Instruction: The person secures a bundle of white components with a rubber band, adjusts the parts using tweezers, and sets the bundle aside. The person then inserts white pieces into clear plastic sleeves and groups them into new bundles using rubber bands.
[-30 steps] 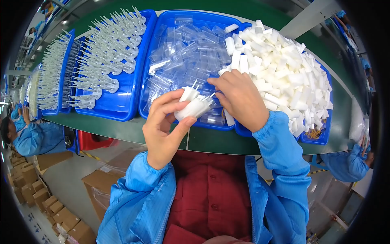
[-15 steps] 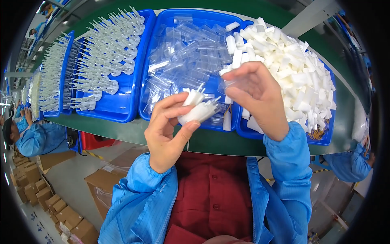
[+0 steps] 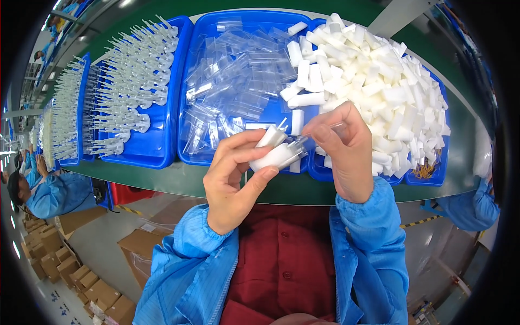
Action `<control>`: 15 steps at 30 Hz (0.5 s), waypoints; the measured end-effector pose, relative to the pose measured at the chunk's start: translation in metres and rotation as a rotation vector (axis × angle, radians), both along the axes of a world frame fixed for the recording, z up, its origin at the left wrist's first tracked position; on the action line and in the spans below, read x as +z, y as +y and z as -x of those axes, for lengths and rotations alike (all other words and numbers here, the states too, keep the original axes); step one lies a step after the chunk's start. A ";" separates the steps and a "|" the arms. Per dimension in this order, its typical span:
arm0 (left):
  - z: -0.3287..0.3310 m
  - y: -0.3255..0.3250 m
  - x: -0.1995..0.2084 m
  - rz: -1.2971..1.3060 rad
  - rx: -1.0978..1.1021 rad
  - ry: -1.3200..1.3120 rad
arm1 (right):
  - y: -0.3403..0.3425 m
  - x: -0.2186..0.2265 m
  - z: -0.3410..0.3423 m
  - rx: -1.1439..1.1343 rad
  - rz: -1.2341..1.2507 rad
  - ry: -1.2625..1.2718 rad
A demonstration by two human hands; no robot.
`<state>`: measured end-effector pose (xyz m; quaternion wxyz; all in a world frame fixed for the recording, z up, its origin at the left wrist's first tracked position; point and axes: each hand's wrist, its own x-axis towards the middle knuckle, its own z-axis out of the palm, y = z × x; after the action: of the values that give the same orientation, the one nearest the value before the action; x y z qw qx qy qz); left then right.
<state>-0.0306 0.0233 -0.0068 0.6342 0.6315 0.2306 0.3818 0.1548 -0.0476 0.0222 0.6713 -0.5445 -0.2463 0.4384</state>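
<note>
My left grip point(image 3: 232, 187) curled round white pieces point(image 3: 271, 157) above worktop point(image 3: 265, 190); my right grip point(image 3: 346, 143) pinches clear piece point(image 3: 338, 127) beside them. Beyond: blue tray point(image 3: 182, 108) of clear sleeves point(image 3: 244, 70); white heap point(image 3: 390, 97) right, spiked parts point(image 3: 135, 70) left.

Room to pass seems free above the clear sleeves point(image 3: 246, 70); rightward, the white heap point(image 3: 384, 95) obstructs.

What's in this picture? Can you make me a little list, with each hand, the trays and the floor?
Left hand: holding white pieces
Right hand: seems to pinch a small clear piece, close by
Left blue tray: clear parts with thin stems
Middle blue tray: clear sleeves
Right side: big white heap
Floor: cardboard boxes
</note>
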 end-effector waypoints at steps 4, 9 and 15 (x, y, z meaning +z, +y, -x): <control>-0.003 -0.005 0.000 0.006 0.001 0.008 | 0.002 -0.006 0.002 -0.052 -0.078 -0.012; -0.003 -0.004 0.002 0.013 0.013 0.010 | -0.003 -0.006 0.005 0.019 -0.021 -0.062; -0.004 -0.007 -0.001 0.000 0.022 0.028 | -0.005 -0.012 0.017 -0.075 -0.041 -0.125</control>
<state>-0.0271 0.0164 -0.0075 0.6266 0.6342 0.2463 0.3801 0.1377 -0.0524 0.0103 0.6816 -0.5656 -0.2764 0.3730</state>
